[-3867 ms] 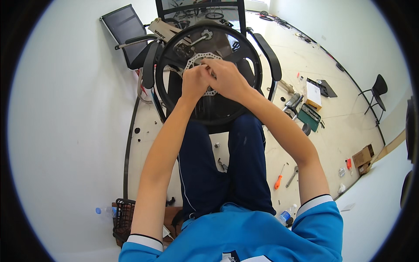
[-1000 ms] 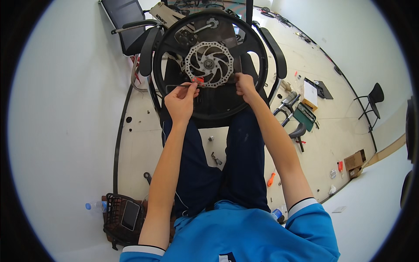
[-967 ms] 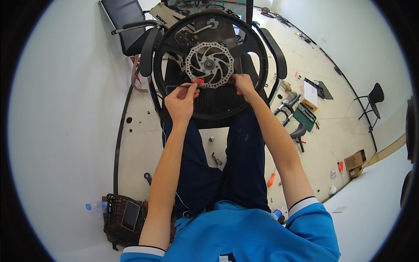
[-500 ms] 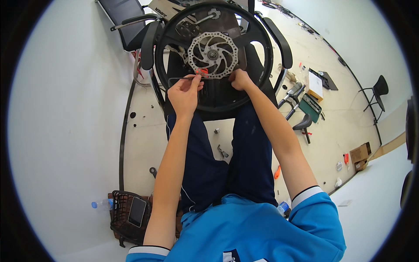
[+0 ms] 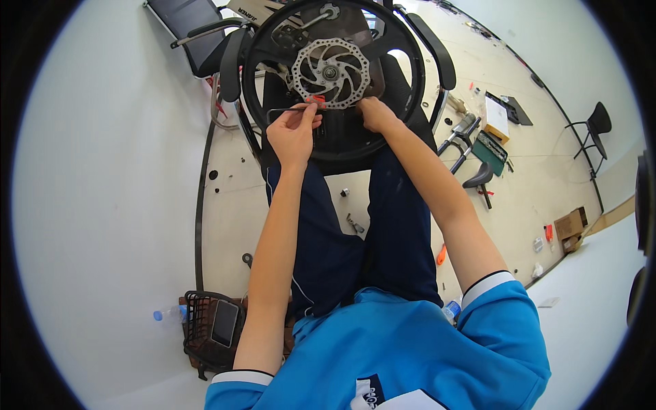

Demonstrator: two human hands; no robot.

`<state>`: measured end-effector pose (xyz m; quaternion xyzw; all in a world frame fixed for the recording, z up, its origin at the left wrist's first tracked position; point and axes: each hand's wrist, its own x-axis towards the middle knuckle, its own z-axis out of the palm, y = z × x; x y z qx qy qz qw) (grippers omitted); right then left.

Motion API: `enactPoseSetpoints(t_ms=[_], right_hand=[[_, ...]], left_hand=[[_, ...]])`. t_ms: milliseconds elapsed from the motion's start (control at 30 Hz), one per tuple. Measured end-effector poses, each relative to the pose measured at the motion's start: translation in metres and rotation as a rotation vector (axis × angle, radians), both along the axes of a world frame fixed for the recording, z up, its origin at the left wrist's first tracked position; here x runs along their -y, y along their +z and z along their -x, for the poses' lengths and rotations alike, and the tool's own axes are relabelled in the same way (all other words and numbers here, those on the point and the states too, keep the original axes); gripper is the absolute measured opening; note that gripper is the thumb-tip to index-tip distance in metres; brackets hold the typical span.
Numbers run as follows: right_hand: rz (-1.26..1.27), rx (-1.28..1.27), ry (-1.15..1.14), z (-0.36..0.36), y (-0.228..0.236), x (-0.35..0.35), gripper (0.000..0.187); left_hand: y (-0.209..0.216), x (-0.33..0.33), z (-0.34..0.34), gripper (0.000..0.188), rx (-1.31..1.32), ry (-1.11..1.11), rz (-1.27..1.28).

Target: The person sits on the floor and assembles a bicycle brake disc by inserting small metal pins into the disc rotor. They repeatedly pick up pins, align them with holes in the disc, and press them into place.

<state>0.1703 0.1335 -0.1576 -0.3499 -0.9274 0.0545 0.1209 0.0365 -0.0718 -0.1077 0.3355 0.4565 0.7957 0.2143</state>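
Pale tiles make up the floor (image 5: 540, 184), strewn with parts and tools, and a plain white wall (image 5: 109, 171) runs along the left, with a dark skirting strip (image 5: 199, 232) at its foot. At the far middle, a black wheel (image 5: 387, 48) with a perforated silver disc (image 5: 331, 73) at its hub lies over the seat of a black armchair (image 5: 434, 55), between the armrests. The left hand (image 5: 294, 133) is at the near left edge of the disc, thumb and fingers pinching a thin, dark, bent rod (image 5: 277, 111); a small orange-red piece (image 5: 316, 100) shows at the fingertips. The right hand (image 5: 377, 115) is at the near right edge, its fingers curled in together; they are turned away, so I cannot tell whether they grip anything.

A grey mesh chair (image 5: 195, 34) stands at the far left. On the right side of the floor lie a white-topped box (image 5: 497, 117), an open green case (image 5: 489, 152), a two-legged fork (image 5: 459, 142) and a black saddle (image 5: 478, 176). Farther right are a small black chair (image 5: 598, 119) and, nearer, an open cardboard box (image 5: 570, 224). At the near left, a phone (image 5: 224, 322) rests in a black basket (image 5: 199, 328), just beside a clear bottle (image 5: 172, 313).
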Motion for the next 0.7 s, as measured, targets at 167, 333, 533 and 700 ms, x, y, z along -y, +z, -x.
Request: enactPoseSetpoints(t_ms=[167, 333, 533, 700], right_hand=[[-0.157, -0.244, 0.057, -0.013, 0.01, 0.014, 0.02], [0.115, -0.859, -0.007, -0.036, 0.059, 0.108, 0.015], [0.288, -1.014, 0.225, -0.022, 0.071, 0.152, 0.02], [0.203, -1.079, 0.212, -0.005, 0.058, 0.137, 0.018]], left_hand=[[0.001, 0.0, -0.002, 0.013, -0.034, 0.009, 0.021], [-0.007, 0.004, -0.011, 0.012, -0.404, 0.151, 0.162], [-0.011, 0.003, -0.024, 0.016, -0.907, -0.045, -0.031], [-0.009, 0.005, -0.022, 0.017, -0.869, -0.14, 0.051]])
